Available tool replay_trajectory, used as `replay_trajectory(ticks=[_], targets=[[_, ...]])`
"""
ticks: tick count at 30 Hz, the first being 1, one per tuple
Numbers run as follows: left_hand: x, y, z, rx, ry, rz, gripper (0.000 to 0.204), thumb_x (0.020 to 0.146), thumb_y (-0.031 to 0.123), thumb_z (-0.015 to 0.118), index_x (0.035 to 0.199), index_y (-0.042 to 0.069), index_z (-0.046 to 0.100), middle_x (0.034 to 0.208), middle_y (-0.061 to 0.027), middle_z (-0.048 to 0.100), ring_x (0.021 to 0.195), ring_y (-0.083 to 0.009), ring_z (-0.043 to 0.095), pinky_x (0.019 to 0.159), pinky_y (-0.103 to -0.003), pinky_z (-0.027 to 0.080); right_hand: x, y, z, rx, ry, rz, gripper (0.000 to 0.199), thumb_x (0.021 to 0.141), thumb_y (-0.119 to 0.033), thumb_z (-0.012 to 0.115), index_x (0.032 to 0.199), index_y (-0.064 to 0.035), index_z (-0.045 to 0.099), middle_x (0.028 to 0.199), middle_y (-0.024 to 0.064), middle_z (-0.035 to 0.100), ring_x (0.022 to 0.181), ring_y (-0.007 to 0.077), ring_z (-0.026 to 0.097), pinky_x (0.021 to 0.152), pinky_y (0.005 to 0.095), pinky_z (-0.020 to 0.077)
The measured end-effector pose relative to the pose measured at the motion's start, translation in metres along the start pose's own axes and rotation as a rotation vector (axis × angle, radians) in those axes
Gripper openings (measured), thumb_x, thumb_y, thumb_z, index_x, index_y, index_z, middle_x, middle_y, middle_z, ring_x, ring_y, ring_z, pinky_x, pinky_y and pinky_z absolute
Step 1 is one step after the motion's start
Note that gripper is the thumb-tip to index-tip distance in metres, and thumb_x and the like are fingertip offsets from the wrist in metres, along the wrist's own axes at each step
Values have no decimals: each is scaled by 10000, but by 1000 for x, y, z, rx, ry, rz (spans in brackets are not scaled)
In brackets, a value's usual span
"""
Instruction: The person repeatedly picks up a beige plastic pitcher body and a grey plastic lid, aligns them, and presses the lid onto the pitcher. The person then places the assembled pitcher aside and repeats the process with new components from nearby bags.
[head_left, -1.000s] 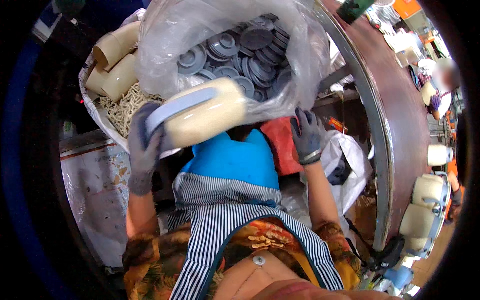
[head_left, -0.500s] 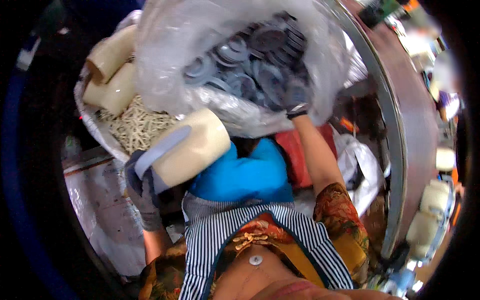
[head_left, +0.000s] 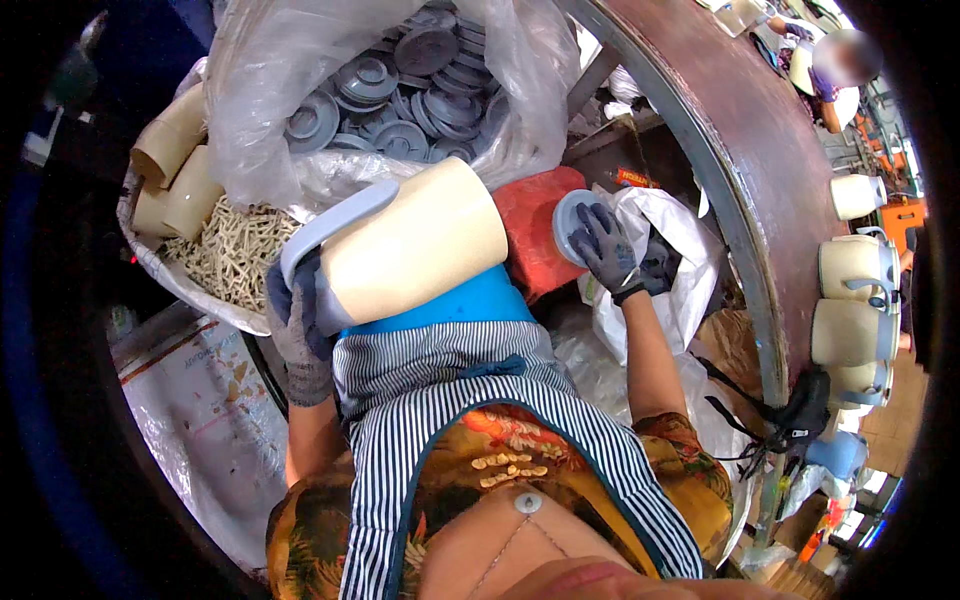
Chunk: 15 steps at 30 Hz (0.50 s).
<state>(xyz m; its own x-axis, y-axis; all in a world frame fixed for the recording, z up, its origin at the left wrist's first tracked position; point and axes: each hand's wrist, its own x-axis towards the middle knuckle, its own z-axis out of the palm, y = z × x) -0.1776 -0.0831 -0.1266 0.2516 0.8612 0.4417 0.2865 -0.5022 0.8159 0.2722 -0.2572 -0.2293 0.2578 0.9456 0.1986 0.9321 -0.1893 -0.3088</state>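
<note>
Gripping: L hand [head_left: 298,335] on cream jug [head_left: 415,240] | R hand [head_left: 606,252] w/ gray lid [head_left: 567,228] | orange wrapper [head_left: 635,178] w/ lettering

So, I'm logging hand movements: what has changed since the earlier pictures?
The right hand, first empty, reached forward into the plastic bag and has come back out holding a grey disc. The left hand still holds the cream jug.
</note>
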Motion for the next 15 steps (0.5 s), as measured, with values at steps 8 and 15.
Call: replay_trajectory(ticks=[8,15], targets=[[-5,18,2,-269,-57,-269,383,1038,273,399,1209,-18,581,1164,-164,609,1085,-258,597,951,-362,465,21,-55,-42,70,84,24,515,802,-301,689,1295,-175,610,1249,182,589,1136,366,568,981,432,458],[-3,24,8,-382,-225,-312,375,1036,294,405,1167,-10,578,1109,-148,641,994,-250,637,912,-361,493,38,-180,-103,755,340,-258,492,743,-24,614,1234,9,601,1187,195,604,1100,328,578,941,365,458]])
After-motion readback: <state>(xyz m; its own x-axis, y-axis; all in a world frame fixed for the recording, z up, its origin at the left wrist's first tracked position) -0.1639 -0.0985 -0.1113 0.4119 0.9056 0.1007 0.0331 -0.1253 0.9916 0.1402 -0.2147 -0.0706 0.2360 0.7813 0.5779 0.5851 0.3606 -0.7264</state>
